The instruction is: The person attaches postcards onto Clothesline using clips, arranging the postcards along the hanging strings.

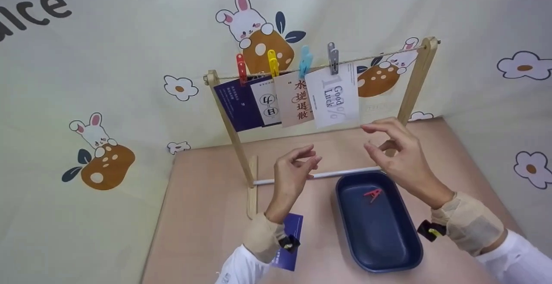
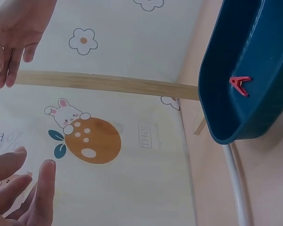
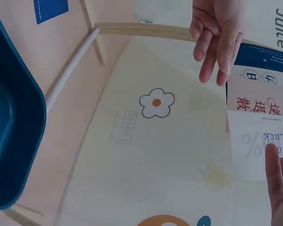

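My left hand (image 1: 293, 170) is raised in front of the rack, fingers loosely bent and holding nothing. The right hand (image 1: 401, 152) hovers just below and right of the "Good Luck" card (image 1: 332, 96), thumb and fingers apart with nothing between them. That white card hangs from a rope by a grey clothespin (image 1: 333, 57). Left of it a pink card (image 1: 293, 103) hangs under a light blue clothespin (image 1: 305, 61), a white-and-dark card (image 1: 268, 103) under a yellow one (image 1: 273, 63), and a dark purple card (image 1: 239, 106) under a red one (image 1: 241, 68).
A dark blue basin (image 1: 375, 232) stands below the right hand, with a red clothespin (image 1: 373, 195) inside. Another purple card (image 1: 294, 236) lies on the table, partly hidden by the left wrist. Wooden posts (image 1: 416, 83) and a white bar (image 1: 345, 172) form the rack.
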`<state>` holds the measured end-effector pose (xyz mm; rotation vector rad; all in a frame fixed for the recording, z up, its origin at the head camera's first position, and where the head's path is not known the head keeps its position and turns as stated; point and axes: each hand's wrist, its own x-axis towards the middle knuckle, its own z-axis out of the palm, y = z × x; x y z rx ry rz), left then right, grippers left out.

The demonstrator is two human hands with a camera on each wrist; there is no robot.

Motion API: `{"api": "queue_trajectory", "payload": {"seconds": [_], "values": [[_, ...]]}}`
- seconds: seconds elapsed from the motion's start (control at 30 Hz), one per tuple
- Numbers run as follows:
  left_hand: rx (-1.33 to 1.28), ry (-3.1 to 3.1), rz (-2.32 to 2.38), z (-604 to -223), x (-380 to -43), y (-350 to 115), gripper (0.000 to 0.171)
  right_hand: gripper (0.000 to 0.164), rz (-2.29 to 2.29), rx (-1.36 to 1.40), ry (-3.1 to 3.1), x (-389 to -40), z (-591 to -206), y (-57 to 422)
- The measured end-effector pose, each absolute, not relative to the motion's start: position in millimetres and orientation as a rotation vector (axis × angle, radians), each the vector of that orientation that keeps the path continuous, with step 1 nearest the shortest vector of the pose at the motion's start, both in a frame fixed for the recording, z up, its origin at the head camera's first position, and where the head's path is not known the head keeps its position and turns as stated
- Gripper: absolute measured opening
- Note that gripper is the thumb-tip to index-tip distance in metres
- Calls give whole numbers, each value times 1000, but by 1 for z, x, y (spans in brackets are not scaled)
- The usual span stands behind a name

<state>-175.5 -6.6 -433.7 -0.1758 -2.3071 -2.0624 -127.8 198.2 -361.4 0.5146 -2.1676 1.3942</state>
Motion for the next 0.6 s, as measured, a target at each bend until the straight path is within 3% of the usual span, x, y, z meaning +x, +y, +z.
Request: {"api": "queue_trajectory", "payload": {"seconds": [0.6], "values": [[-406,-2579,-1710,-479,-152,3,51,40,1347,540,-2168,-117,-448,199]]}}
